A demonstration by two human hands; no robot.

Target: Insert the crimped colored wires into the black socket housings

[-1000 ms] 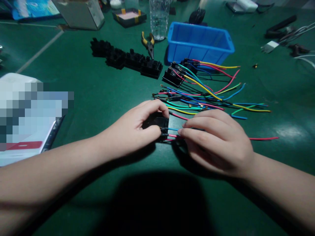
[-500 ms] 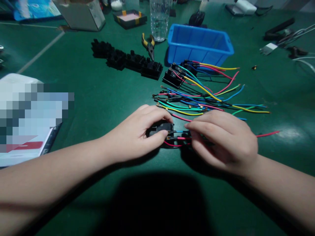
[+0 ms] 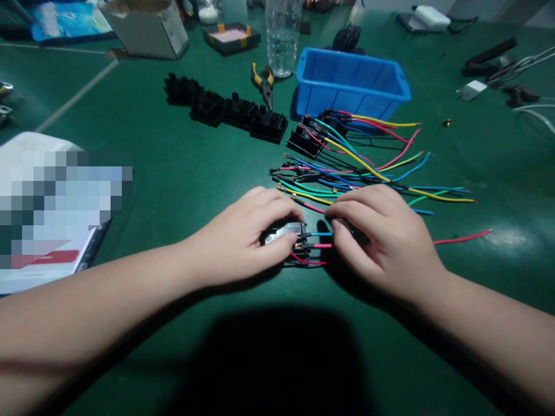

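Note:
A black plastic socket point(image 3: 285, 232) lies on the table under my left hand point(image 3: 264, 231), whose fingers wrap its far side while the thumb presses its near side. From its right end run a blue wire point(image 3: 321, 234), a red wire point(image 3: 321, 246) and a thinner red wire point(image 3: 310, 262) lower down. My right hand point(image 3: 381, 231) is just right of the socket, over these wires. Its fingers are curved, with a small gap between thumb and index finger. The thumb covers part of the blue wire. Loose terminal-ended wires point(image 3: 321, 193) lie just beyond both hands.
Behind the wires stand wired black sockets point(image 3: 306, 141), a blue bin point(image 3: 347, 98) and a row of black sockets point(image 3: 236, 110). Pliers point(image 3: 264, 86) lie beside a clear bottle point(image 3: 282, 49). A partly blurred phone-like item point(image 3: 56, 254) is at left; cables point(image 3: 507, 72) lie at right.
My right thumb and fingers have parted from their pinch around the blue wire, and the hand has shifted slightly. My left hand keeps hold of the socket.

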